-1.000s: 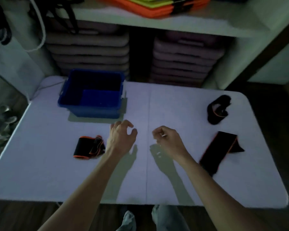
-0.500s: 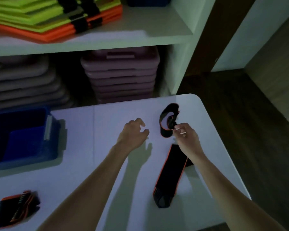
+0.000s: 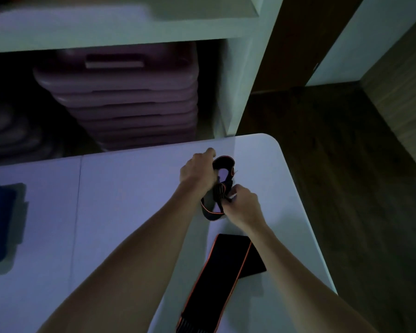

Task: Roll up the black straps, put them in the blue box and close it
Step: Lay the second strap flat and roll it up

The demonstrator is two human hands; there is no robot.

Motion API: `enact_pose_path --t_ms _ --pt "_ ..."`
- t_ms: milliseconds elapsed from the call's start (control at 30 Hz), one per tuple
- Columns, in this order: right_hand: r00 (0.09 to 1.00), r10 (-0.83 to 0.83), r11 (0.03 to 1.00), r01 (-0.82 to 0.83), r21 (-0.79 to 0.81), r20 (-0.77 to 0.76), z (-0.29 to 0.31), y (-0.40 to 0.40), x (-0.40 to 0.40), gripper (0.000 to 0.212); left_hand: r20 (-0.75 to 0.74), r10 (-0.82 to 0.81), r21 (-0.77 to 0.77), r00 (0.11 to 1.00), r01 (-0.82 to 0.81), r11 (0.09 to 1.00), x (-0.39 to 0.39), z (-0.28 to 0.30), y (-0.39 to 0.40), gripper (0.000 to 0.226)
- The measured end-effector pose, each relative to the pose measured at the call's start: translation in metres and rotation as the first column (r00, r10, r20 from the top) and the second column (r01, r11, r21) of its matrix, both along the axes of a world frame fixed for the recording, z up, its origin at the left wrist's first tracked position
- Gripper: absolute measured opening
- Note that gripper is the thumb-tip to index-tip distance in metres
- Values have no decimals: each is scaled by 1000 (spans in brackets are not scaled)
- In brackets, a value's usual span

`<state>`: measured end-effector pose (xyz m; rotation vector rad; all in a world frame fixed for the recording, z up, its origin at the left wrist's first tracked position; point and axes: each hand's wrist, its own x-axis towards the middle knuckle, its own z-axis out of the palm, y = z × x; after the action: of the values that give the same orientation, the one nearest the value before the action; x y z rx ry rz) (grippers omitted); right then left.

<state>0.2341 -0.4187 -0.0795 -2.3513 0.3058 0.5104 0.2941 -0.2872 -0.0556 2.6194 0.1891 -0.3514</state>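
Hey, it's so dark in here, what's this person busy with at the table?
A person is working on a looped black strap with orange edging near the far right corner of the white table. The left hand and right hand both grip it. A second black strap lies flat nearer the person. The blue box sits at the left edge, with nothing visible in it yet.

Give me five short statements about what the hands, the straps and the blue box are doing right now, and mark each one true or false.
1. Both the left hand and the right hand hold the looped strap. True.
2. The looped strap is inside the blue box. False: it is over the table, far to the box's right.
3. A flat strap lies on the table nearer the person. True.
4. The flat strap is rolled up. False: it lies stretched out.
5. The right hand rests empty on the table. False: it pinches the looped strap.
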Motion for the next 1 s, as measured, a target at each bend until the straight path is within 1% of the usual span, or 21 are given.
enact_pose_path --t_ms 67,100,133,200,233,300,400,467,500,567,600,633,667,700,767,800,833,900,933,967,1000 --pt "996 41 999 -41 -6 73 -1 0 0 12 40 98 -13 994 -97 995 -2 -4 10 26" --pt "993 30 1000 -30 0 117 0 0 0 9 51 196 -80 979 -192 978 -4 -4 18 22" --pt "988 -1 1000 -1 11 152 1 -1 0 7 45 319 -180 947 -307 935 -8 -4 27 19" --pt "981 -77 995 65 72 179 4 3 1 6 1 562 -371 827 -522 768 -21 -3 49 11" --pt "979 -112 989 93 116 171 6 5 2 7 -37 654 -441 756 -599 668 -29 -2 60 8" --pt "977 -155 976 129 178 145 10 12 6 10 -139 783 -545 606 -707 451 -51 -6 82 8" --pt "976 -181 955 145 257 124 11 30 10 13 -289 854 -625 432 -761 173 -94 -16 114 21" --pt "979 -191 928 158 338 66 6 45 10 11 -355 868 -630 349 -774 53 -128 -28 135 31" --pt "980 -197 903 171 395 26 3 53 9 11 -385 868 -637 315 -771 -3 -145 -32 143 29" --pt "984 -175 874 165 457 -19 -4 69 3 12 -449 855 -666 259 -735 -127 -180 -33 151 11" --pt "988 -156 877 147 458 -19 -6 76 0 13 -469 851 -656 234 -738 -159 -194 -34 153 4" --pt "991 -134 881 126 456 -15 -7 84 -4 15 -471 856 -632 214 -759 -158 -209 -39 156 6" --pt "994 -109 891 103 443 -11 -9 91 -9 16 -460 864 -575 203 -810 -116 -221 -40 158 10" --pt "997 -76 905 70 420 -3 -10 98 -12 17 -440 872 -504 215 -863 -42 -234 -44 160 14" --pt "1000 -15 923 8 384 17 -13 110 -17 19 -382 881 -280 279 -943 178 -257 -42 162 18" --pt "999 19 929 -28 370 29 -12 116 -19 20 -351 881 -195 317 -945 263 -269 -38 161 18" --pt "997 63 933 -76 351 48 -12 122 -20 22 -303 886 -161 352 -935 316 -278 -35 161 24" --pt "987 137 942 -157 295 88 -12 135 -22 27 -192 900 -185 391 -915 358 -290 -26 164 53" --pt "987 133 946 -153 285 90 -13 141 -24 31 -118 902 -198 416 -900 389 -292 -24 169 69" --pt "992 95 949 -115 292 83 -13 147 -27 34 -46 887 -185 459 -877 444 -294 -23 175 82" --pt "997 26 951 -47 307 73 -13 151 -31 39 3 851 -151 526 -841 520 -294 -22 181 92"
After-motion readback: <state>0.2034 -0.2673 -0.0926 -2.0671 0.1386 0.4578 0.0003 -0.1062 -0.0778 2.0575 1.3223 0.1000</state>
